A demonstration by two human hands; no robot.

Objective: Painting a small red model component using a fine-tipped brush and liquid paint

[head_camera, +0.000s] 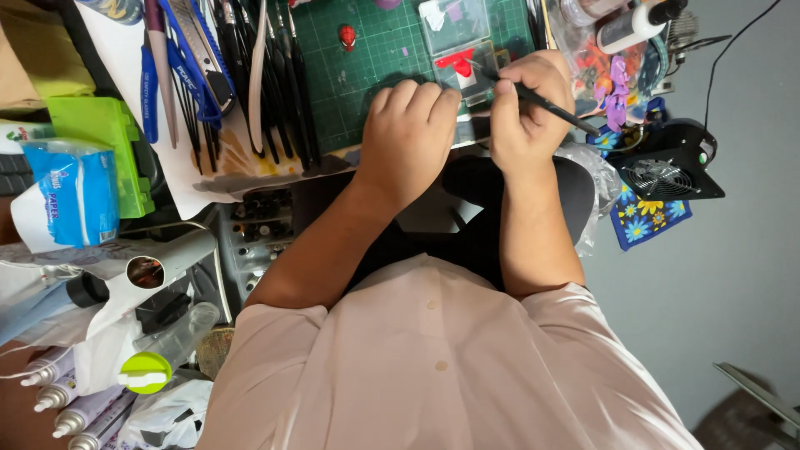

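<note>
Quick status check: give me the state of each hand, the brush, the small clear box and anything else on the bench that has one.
left hand: curled into a fist, resting at the cutting mat's edge
right hand: closed around a thin black brush
thin black brush: tilted, tip at the red piece
small clear box: open, lying on the mat
black fan: spinning or not, cannot tell
white bottle: capped, lying on its side

A green cutting mat [375, 58] lies on the surface [233, 171] at its near edge, with a white paper sheet [125, 50] just left bearing dark tools [275, 83].
</note>
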